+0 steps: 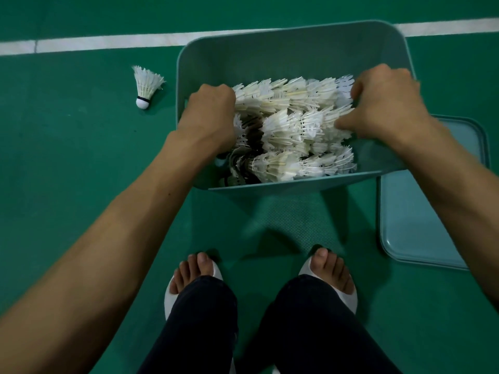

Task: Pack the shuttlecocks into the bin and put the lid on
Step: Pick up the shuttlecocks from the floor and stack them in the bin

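Note:
A teal plastic bin [291,47] stands on the green court floor in front of my feet. Inside it lie several rows of nested white shuttlecocks [286,130]. My left hand [209,117] reaches in at the bin's left side, fingers curled round the left end of a shuttlecock row. My right hand [383,103] is at the right side, fingers and thumb curled round the right end of the rows. One loose shuttlecock [145,86] lies on the floor left of the bin, cork end toward me. The bin's lid [429,211] lies flat on the floor at the right.
A white court line [108,40] runs across the floor behind the bin. My feet in white open-toed slippers [194,273] and dark trousers stand just below the bin. Green floor stretches to the left around the loose shuttlecock.

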`<state>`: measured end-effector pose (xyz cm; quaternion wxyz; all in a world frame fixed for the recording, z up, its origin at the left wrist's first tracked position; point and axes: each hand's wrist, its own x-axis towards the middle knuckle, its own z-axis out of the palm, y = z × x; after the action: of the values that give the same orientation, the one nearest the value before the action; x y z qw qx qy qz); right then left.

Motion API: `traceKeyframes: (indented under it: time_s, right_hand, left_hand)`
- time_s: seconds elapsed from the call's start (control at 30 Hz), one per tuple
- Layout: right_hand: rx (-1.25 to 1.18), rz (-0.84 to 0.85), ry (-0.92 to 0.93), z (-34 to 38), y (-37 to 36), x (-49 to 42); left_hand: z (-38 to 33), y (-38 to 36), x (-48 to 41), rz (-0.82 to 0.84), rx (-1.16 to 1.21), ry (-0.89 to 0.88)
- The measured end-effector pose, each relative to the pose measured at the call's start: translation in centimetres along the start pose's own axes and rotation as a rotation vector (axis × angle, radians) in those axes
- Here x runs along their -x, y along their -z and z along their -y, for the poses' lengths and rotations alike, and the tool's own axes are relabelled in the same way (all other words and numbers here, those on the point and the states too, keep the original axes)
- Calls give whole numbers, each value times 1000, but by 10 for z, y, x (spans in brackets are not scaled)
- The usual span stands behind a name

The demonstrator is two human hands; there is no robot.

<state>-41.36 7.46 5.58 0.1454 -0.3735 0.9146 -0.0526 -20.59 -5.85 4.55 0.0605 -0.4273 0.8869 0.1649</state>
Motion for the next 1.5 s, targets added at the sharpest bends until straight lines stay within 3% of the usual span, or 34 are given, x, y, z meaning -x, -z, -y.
traceKeyframes:
  time_s: [0.1, 0.23, 0.4, 0.8, 1.27, 1.5]
  right_hand:
    - [-77, -46, 33, 11, 9, 30]
    - [-237, 247, 115, 47, -1, 60]
    - [-212, 308, 141, 67, -23, 52]
    - [-313, 456, 12, 66, -34, 38]
    - [-485, 438, -90, 56, -28, 22]
    - [-439, 422, -70, 61, -38, 25]
  left_hand:
    - [-1, 5, 9, 25, -32, 37]
    - [-4, 0, 14, 305, -119, 102]
    - [-2, -6, 5, 422, -69, 104]
    - [-12, -13, 6, 104, -152, -5]
    - [-6, 10, 7, 183, -88, -132]
    - [-10, -6, 4, 255, -66, -176]
